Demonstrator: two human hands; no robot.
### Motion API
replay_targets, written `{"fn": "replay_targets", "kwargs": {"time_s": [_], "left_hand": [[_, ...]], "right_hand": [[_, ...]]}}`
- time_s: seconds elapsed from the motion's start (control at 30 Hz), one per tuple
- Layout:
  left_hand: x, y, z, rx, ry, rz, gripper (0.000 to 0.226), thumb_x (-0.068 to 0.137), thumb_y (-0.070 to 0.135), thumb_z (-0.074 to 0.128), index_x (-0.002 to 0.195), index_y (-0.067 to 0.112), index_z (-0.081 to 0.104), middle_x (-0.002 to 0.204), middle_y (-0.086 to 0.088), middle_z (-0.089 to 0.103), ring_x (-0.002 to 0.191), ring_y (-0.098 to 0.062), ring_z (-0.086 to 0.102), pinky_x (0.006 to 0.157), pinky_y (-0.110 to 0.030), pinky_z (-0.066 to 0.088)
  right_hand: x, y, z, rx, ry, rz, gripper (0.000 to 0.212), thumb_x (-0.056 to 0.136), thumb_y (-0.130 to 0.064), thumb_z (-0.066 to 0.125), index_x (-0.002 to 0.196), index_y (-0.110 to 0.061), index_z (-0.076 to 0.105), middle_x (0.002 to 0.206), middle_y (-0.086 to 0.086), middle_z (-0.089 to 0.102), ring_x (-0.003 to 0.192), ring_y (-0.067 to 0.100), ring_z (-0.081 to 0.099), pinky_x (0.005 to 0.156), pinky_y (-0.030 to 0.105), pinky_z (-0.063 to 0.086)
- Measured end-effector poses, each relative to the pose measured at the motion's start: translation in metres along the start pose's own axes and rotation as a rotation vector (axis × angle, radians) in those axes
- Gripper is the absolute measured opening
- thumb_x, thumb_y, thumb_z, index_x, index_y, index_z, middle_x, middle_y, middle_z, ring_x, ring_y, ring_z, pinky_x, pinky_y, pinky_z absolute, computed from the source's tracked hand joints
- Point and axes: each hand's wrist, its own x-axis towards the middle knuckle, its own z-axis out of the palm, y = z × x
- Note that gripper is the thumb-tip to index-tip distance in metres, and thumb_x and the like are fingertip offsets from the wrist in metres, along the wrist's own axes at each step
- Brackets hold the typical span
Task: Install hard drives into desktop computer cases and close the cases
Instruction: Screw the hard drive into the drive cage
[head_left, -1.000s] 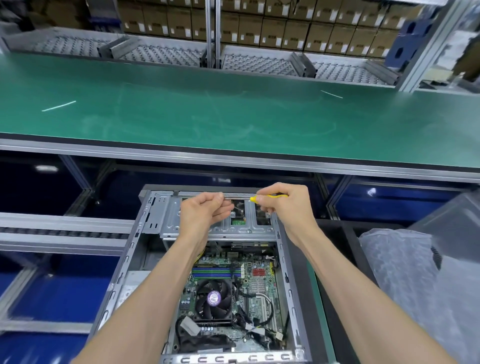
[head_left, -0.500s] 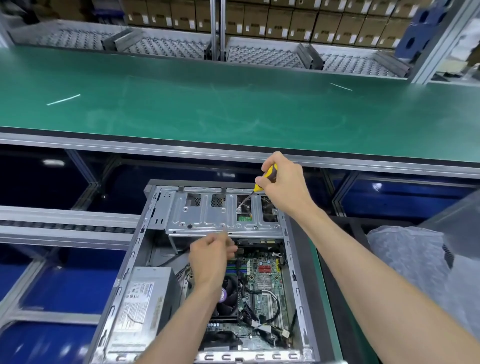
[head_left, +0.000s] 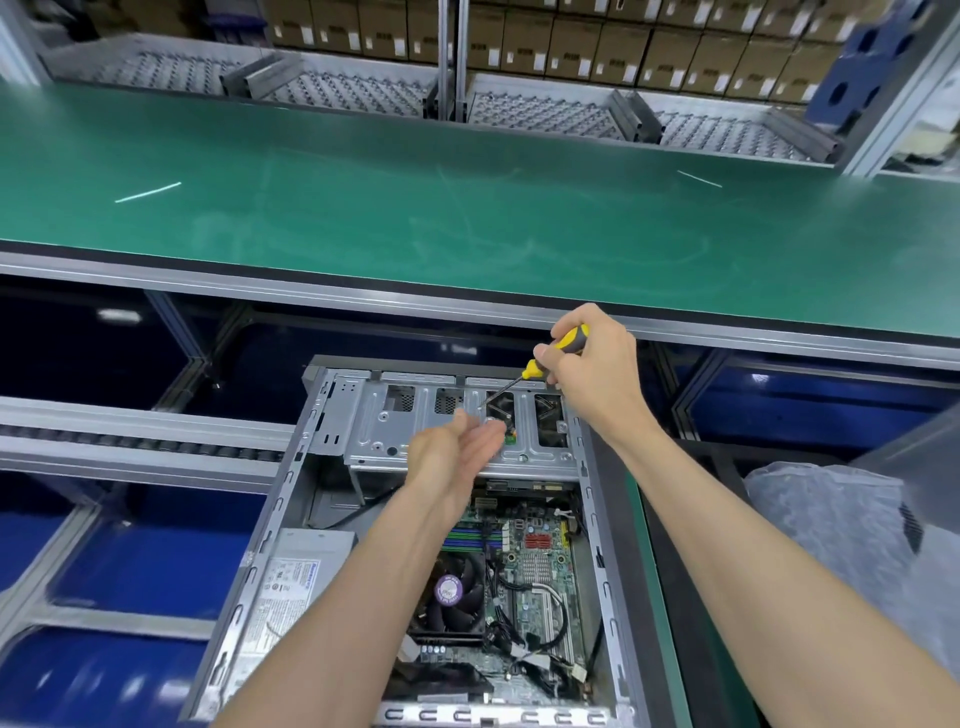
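Head view looks down into an open grey steel desktop computer case (head_left: 291, 499) lying in the lower middle of the frame, its green motherboard (head_left: 530, 561) and black round cooling fan (head_left: 452, 597) exposed and a silver boxy power supply (head_left: 291, 582) at its lower left. Across the top end of the case sits the pale stamped-metal drive cage (head_left: 415, 421), its long axis running left to right across the frame; any hard drive inside it is hidden apart from a glimpse of green board through a cut-out. The right hand (head_left: 597, 369), upper right of the cage, is wrapped around the handle of a yellow-and-black screwdriver (head_left: 558, 349), whose thin shaft slants down and left so the tip lands on the cage's top plate at a cut-out right of centre. The left hand (head_left: 457, 452) hovers just below that spot with fingers straight and slightly cupped, palm turned up toward the tip, gripping nothing that can be seen; whether a screw lies in it cannot be told. The tip lies just up and right of the left fingertips, so the right hand is the one aligned to drive, and the fastening point sits between the two hands. Behind the case runs a wide green conveyor belt (head_left: 467, 208).
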Motion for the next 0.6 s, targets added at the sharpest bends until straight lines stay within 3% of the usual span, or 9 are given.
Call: {"fn": "replay_targets", "kwargs": {"time_s": [0.13, 0.3, 0.6], "left_hand": [[0.006, 0.011, 0.01, -0.174, -0.011, -0.089, 0.013, 0.099, 0.002, 0.057, 0.103, -0.01, 0.059, 0.094, -0.027, 0.074, 0.078, -0.027, 0.077, 0.067, -0.034, 0.064], [0.01, 0.016, 0.01, -0.154, 0.006, -0.075, 0.008, 0.094, -0.008, 0.061, 0.102, -0.009, 0.063, 0.08, -0.019, 0.076, 0.075, -0.022, 0.077, 0.063, -0.027, 0.062], [0.017, 0.014, 0.006, -0.114, -0.049, -0.047, 0.015, 0.093, -0.005, 0.063, 0.107, -0.005, 0.066, 0.089, -0.016, 0.077, 0.082, -0.02, 0.077, 0.063, -0.025, 0.06]], "right_hand": [[-0.002, -0.002, -0.004, 0.02, 0.004, 0.018, 0.02, 0.086, -0.018, 0.073, 0.088, -0.026, 0.055, 0.087, 0.011, 0.068, 0.083, 0.029, 0.068, 0.073, 0.046, 0.059], [-0.005, -0.006, -0.008, 0.021, 0.005, 0.02, 0.02, 0.087, -0.017, 0.073, 0.088, -0.026, 0.055, 0.089, 0.011, 0.068, 0.084, 0.028, 0.069, 0.074, 0.044, 0.059], [-0.002, -0.02, -0.017, -0.091, -0.115, -0.085, 0.022, 0.086, -0.018, 0.072, 0.089, -0.027, 0.052, 0.083, 0.007, 0.067, 0.086, 0.03, 0.066, 0.075, 0.046, 0.057]]}}
